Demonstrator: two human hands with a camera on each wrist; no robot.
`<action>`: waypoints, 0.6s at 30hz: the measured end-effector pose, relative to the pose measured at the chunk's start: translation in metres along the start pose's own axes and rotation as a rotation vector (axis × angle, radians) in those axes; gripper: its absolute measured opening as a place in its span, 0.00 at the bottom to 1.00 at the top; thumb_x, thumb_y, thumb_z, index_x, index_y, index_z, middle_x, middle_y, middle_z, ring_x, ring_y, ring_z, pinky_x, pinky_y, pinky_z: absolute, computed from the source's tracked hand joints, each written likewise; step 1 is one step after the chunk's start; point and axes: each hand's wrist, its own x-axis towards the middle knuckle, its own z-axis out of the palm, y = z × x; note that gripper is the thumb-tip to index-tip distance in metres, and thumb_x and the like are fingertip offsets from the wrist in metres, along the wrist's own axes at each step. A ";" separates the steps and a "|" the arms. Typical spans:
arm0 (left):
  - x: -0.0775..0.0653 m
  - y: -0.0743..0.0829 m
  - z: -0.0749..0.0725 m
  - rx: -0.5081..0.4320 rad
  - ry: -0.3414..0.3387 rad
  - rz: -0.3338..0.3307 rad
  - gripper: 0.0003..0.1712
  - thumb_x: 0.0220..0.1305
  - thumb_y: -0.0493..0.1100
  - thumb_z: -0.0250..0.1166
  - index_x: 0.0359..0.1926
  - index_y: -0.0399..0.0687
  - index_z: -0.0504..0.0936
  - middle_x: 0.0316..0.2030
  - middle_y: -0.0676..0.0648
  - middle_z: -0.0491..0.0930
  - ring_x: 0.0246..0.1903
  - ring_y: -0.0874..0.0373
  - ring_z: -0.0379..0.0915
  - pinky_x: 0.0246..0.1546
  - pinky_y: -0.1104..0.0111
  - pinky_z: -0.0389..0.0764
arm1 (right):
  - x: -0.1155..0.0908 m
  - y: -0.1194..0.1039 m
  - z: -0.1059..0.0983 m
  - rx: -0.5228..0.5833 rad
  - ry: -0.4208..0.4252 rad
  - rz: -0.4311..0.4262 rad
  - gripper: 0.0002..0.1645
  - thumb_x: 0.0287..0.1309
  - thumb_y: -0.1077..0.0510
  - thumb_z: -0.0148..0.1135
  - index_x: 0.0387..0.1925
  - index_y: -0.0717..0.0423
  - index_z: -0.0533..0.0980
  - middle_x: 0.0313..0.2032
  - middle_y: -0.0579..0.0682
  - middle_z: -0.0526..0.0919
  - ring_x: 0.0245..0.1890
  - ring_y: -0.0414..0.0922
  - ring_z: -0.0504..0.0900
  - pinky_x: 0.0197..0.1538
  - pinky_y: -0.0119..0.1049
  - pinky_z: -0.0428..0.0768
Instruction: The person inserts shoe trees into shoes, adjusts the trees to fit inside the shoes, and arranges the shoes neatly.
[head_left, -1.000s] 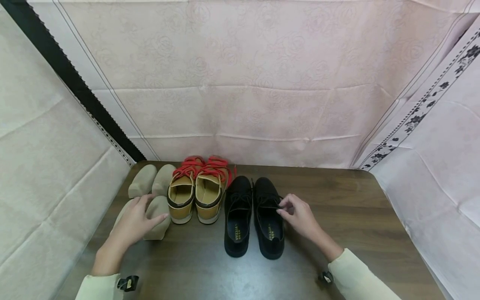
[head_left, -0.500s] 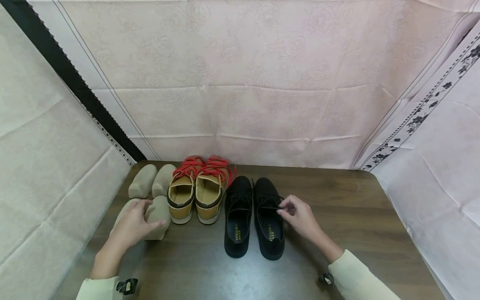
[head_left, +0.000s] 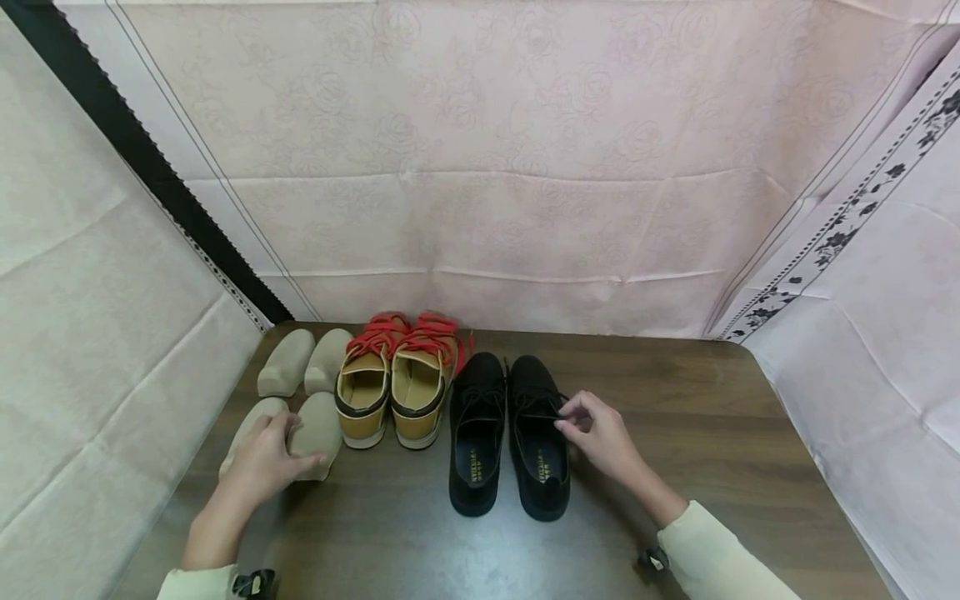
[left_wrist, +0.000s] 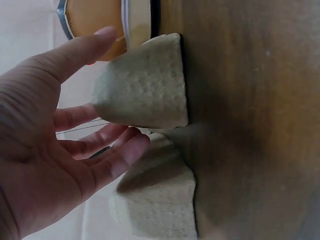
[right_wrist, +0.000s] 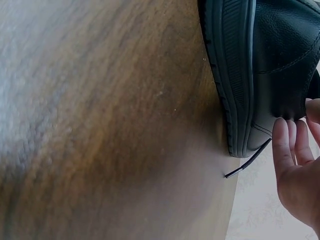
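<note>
Pale cloth [head_left: 525, 125] hangs behind and on both sides. Brown wood table [head_left: 675, 417] in front. Two pairs of shoes on it, soles down, toes to the rear cloth: black shoes [head_left: 476, 450] about mid-table, tan shoes [head_left: 417, 387] with red laces just left of them. Left hand [head_left: 262, 462]: fingers spread, thumb well apart, at the front two grey moulded pieces [head_left: 318, 433], fingertips by the gap between them; contact unclear. Two more grey pieces sit right behind, so four at the table's left end. Right hand [head_left: 602, 433]: fingertips against the outer side of the right black shoe, thumb at its collar; can't tell if they pinch anything. Black lace [right_wrist: 255, 157] hangs loose near those fingertips.
</note>
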 end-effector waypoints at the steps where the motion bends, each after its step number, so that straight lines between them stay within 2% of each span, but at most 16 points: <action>1: 0.000 -0.001 0.001 0.002 0.009 0.002 0.39 0.50 0.53 0.82 0.50 0.30 0.76 0.44 0.30 0.76 0.43 0.38 0.75 0.45 0.44 0.77 | 0.000 0.000 0.000 0.000 0.000 0.000 0.10 0.62 0.62 0.72 0.41 0.49 0.79 0.39 0.46 0.83 0.38 0.41 0.82 0.45 0.30 0.84; 5: -0.001 -0.002 0.004 0.000 0.024 -0.006 0.34 0.49 0.51 0.82 0.46 0.32 0.76 0.40 0.31 0.75 0.39 0.40 0.73 0.42 0.45 0.76 | 0.000 0.001 0.000 0.002 -0.003 0.001 0.10 0.62 0.62 0.72 0.40 0.48 0.79 0.39 0.46 0.83 0.38 0.41 0.82 0.44 0.30 0.84; 11: -0.001 -0.002 0.005 -0.005 -0.015 -0.073 0.36 0.52 0.53 0.81 0.47 0.31 0.74 0.43 0.27 0.72 0.43 0.33 0.73 0.44 0.42 0.76 | 0.000 0.002 0.001 0.002 -0.006 -0.005 0.09 0.62 0.62 0.72 0.40 0.48 0.79 0.40 0.46 0.83 0.38 0.41 0.82 0.43 0.31 0.84; 18: -0.001 -0.001 0.004 -0.029 -0.037 -0.121 0.36 0.55 0.52 0.78 0.50 0.30 0.72 0.44 0.25 0.72 0.45 0.32 0.73 0.46 0.41 0.76 | 0.001 0.003 0.001 0.000 -0.003 -0.010 0.09 0.62 0.62 0.72 0.40 0.48 0.79 0.39 0.45 0.82 0.37 0.39 0.81 0.42 0.31 0.84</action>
